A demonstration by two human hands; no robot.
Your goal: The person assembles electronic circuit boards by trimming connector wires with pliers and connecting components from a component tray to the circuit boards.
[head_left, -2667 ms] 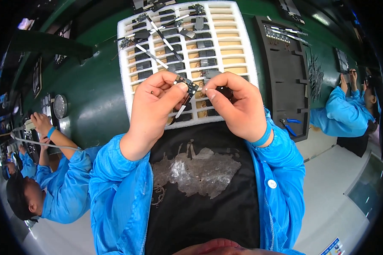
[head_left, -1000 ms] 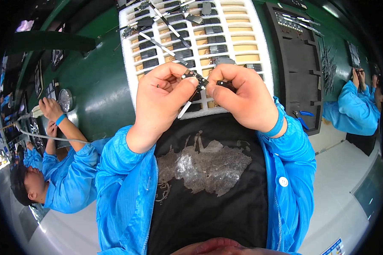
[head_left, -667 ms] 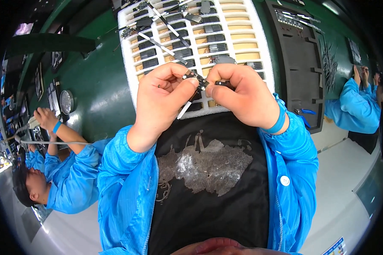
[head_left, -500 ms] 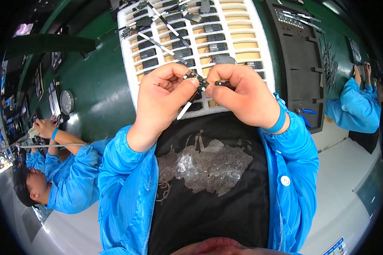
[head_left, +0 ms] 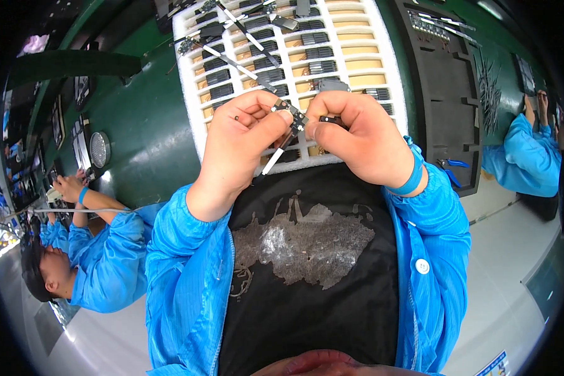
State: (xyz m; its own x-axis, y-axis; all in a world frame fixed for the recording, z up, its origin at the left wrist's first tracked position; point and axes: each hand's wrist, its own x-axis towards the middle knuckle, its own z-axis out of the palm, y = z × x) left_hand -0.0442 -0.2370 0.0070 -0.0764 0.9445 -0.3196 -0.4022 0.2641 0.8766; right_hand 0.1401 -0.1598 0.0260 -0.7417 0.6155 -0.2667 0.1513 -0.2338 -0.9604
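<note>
Both my hands meet over the near edge of a white foam tray (head_left: 396, 94). My left hand (head_left: 232, 147) pinches a small black flexible circuit piece (head_left: 298, 120) between thumb and forefinger. A black-and-white strip (head_left: 273, 160) slants down from beside that piece, below the left thumb. My right hand (head_left: 370, 138) is closed, thumb against forefinger, at the piece's right end; its fingertips hide what they pinch there. A small dark part (head_left: 329, 119) shows among the right hand's curled fingers. In the tray's slots lie several flat black parts (head_left: 319, 67).
Long black-and-white strips (head_left: 238, 67) lie across the tray. At the right stands a black tray (head_left: 448, 100) with blue-handled pliers (head_left: 454, 164) at its near end. A round metal dish (head_left: 99, 149) sits on the green table (head_left: 147, 119). Co-workers in blue sleeves (head_left: 116, 263) work on both sides.
The hands stay almost in place. A little more of the circuit piece shows between the fingertips, and the right fingers have shifted slightly.
</note>
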